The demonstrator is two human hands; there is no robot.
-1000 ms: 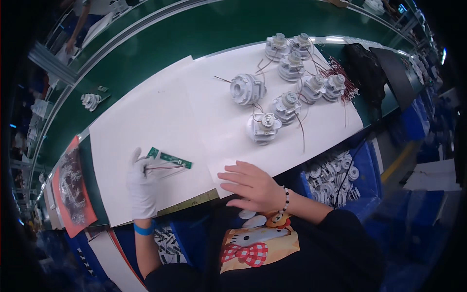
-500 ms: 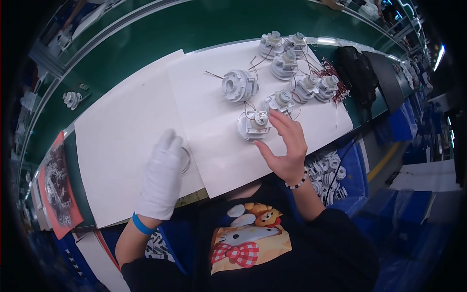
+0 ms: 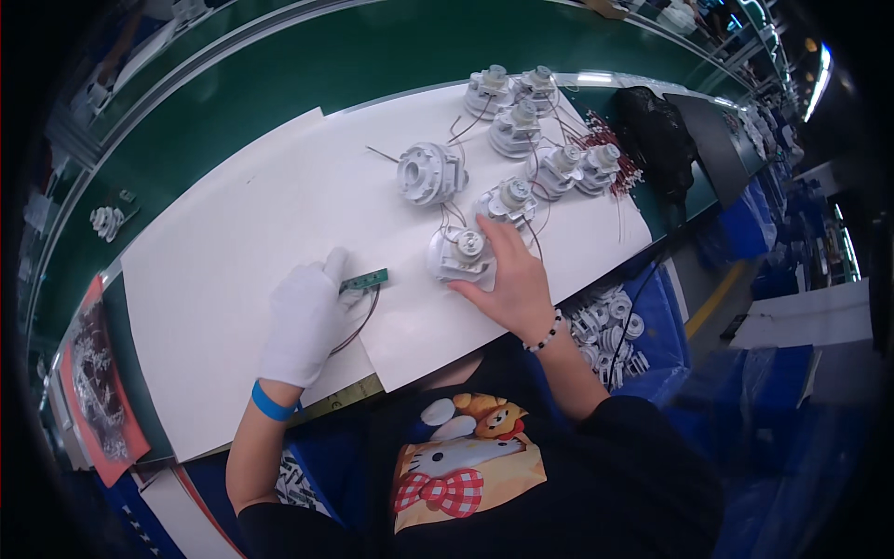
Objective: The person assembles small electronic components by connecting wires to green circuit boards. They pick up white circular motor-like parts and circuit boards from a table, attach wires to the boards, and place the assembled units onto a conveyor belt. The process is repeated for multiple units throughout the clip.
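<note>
My left hand [image 3: 303, 321], in a white glove, pinches a small green circuit board [image 3: 371, 279]. Thin dark wires [image 3: 368, 321] trail from the board toward my wrist. My bare right hand [image 3: 519, 287] curves round the right side of a white motor assembly [image 3: 453, 256], thumb at its near edge and fingers at its far side. That assembly stands on the white sheet with its round motor facing up. Just behind it are another motor assembly [image 3: 507, 200] and a round white housing [image 3: 428, 174] lying on its side with wires out.
More motor assemblies [image 3: 515, 130] stand farther back. Beside them lie a bundle of red wires [image 3: 619, 163] and a black bag [image 3: 656, 144]. A blue bin [image 3: 656, 349] of white parts sits below the table's right edge. At far left are bagged parts on a red sheet [image 3: 126, 410].
My left hand has turned, bringing the green board into view. My right hand has closed in on the nearest motor assembly. The whole view has shifted slightly.
</note>
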